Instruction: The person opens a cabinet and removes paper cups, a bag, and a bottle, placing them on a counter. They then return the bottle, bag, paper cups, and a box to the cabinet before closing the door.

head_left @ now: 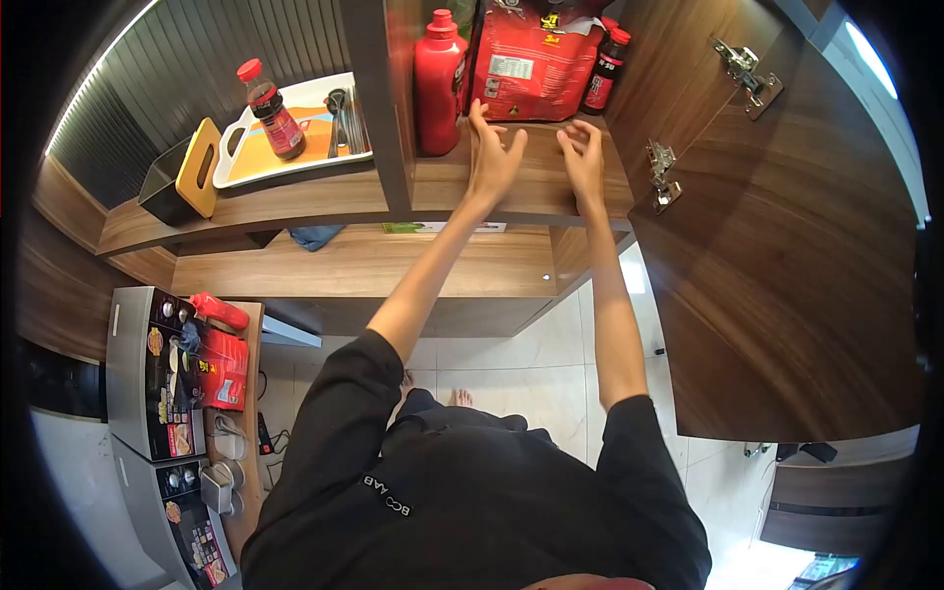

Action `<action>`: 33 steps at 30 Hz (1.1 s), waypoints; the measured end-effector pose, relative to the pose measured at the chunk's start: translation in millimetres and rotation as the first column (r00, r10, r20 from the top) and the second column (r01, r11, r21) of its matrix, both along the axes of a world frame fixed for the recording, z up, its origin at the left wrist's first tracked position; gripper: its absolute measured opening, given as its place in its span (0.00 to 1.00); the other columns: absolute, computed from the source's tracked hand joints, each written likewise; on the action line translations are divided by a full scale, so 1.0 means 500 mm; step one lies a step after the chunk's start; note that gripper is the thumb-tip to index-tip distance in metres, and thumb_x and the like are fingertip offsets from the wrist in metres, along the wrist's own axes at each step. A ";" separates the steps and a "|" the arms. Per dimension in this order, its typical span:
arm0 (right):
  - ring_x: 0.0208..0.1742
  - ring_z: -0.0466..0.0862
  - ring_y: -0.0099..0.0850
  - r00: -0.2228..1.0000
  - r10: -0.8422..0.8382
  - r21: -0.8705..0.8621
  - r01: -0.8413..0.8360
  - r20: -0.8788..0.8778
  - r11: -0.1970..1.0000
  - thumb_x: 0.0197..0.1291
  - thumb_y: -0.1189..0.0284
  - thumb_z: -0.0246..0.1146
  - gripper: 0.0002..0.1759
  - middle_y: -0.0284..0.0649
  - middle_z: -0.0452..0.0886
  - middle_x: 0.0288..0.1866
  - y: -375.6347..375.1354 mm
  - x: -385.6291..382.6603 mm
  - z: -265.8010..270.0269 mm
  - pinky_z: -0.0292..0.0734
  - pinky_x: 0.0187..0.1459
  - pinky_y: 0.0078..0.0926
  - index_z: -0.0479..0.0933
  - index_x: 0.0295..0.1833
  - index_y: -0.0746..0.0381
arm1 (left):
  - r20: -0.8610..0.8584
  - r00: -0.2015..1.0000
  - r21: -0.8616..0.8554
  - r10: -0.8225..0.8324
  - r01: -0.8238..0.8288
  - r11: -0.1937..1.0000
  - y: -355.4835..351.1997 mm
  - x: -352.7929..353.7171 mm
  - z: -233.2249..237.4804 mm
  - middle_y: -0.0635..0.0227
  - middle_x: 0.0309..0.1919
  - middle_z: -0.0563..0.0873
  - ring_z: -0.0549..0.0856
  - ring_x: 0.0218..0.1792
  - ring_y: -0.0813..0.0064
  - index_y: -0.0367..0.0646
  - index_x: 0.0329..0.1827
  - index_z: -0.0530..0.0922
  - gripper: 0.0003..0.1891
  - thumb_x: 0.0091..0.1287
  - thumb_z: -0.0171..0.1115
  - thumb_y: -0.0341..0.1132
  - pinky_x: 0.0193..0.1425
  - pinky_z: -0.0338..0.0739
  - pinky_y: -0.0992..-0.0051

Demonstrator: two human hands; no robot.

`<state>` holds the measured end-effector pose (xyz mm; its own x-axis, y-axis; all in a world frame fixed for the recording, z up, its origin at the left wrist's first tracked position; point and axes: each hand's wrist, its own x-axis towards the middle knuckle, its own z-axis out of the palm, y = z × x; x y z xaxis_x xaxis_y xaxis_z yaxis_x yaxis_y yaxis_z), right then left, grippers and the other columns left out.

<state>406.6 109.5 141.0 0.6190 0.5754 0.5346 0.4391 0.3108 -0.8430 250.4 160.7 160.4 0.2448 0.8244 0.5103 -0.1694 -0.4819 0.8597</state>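
My left hand is over the wooden cabinet shelf, fingers apart and nothing in it. It is just right of a red plastic bottle with a red cap. Farther right, my right hand is raised over the same shelf, fingers loosely curved and apart, also holding nothing. Behind both hands a large red pouch with a white label stands upright. A dark sauce bottle with a red cap stands at the pouch's right side, beyond my right hand.
A white tray on the left shelf holds another sauce bottle and cutlery. Beside it a yellow board leans at a dark bin. The cabinet door hangs open at right. Toaster ovens stand lower left, near another red pouch.
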 end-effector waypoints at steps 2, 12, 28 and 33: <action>0.49 0.84 0.33 0.994 -0.106 -0.033 0.107 0.022 0.994 0.64 0.68 0.68 0.24 0.46 0.79 0.57 0.039 0.052 -0.018 0.78 0.53 0.29 0.70 0.62 0.65 | -0.084 0.981 0.172 0.173 -0.157 0.973 0.047 0.053 -0.057 0.43 0.72 0.58 0.76 0.61 0.54 0.30 0.77 0.48 0.41 0.67 0.63 0.31 0.66 0.72 0.61; 0.41 0.87 0.36 0.944 -0.226 -0.101 0.256 0.241 0.962 0.75 0.59 0.52 0.25 0.53 0.78 0.57 0.147 0.166 -0.021 0.76 0.54 0.35 0.70 0.66 0.68 | -0.182 0.953 0.183 0.243 -0.210 0.960 0.089 0.068 -0.010 0.30 0.76 0.42 0.55 0.75 0.34 0.31 0.79 0.34 0.47 0.69 0.59 0.35 0.73 0.65 0.52; 0.54 0.80 0.55 0.871 -0.492 -0.010 0.492 -0.009 0.871 0.73 0.59 0.52 0.22 0.55 0.82 0.47 0.084 0.141 -0.017 0.72 0.55 0.46 0.78 0.47 0.69 | -0.163 0.984 0.194 0.065 -0.032 0.980 -0.127 -0.031 -0.025 0.65 0.29 0.73 0.75 0.34 0.71 0.33 0.65 0.54 0.40 0.58 0.74 0.33 0.50 0.72 0.68; 0.55 0.79 0.50 0.918 -0.389 -0.059 0.386 -0.072 0.921 0.75 0.53 0.48 0.27 0.55 0.82 0.51 0.037 0.128 -0.008 0.69 0.58 0.42 0.77 0.50 0.69 | -0.153 0.872 0.487 0.464 -0.342 0.803 -0.160 -0.096 0.025 0.56 0.47 0.73 0.72 0.52 0.67 0.33 0.64 0.59 0.42 0.55 0.79 0.42 0.60 0.66 0.65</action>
<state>470.7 128.2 137.0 0.8380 0.3031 0.4538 0.4480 0.0928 -0.8892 202.7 80.7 172.7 0.1095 0.5856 0.8032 0.3173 -0.7864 0.5300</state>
